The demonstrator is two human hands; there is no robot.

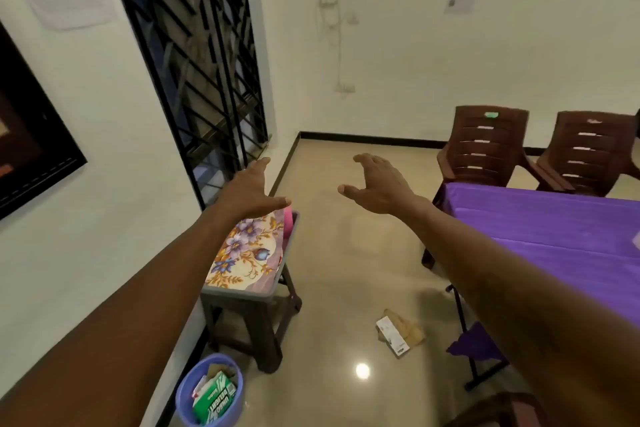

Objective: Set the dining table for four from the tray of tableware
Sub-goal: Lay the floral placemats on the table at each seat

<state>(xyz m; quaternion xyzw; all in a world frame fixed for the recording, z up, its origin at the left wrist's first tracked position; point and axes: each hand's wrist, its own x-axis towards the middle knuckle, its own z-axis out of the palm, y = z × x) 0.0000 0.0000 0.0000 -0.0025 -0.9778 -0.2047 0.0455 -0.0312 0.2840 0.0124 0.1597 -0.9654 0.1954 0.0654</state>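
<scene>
Both my arms stretch forward over the floor with nothing in either hand. My left hand point(251, 192) is flat and open above the far end of a floral-patterned tray point(246, 253) that lies on a small dark stool point(256, 315) by the wall. My right hand point(375, 184) hovers to the right of the tray, fingers spread and loosely bent. A pink item point(288, 222) shows at the tray's far edge, partly hidden by my left hand. The dining table point(554, 229), under a purple cloth, stands at the right. No tableware shows on the visible part of it.
Two brown plastic chairs point(485, 146) point(585, 152) stand at the table's far side. A blue bin point(211, 392) with cartons sits by the wall at the bottom left. Brown paper and a white card point(398, 331) lie on the shiny floor. A barred window point(207, 55) fills the left wall.
</scene>
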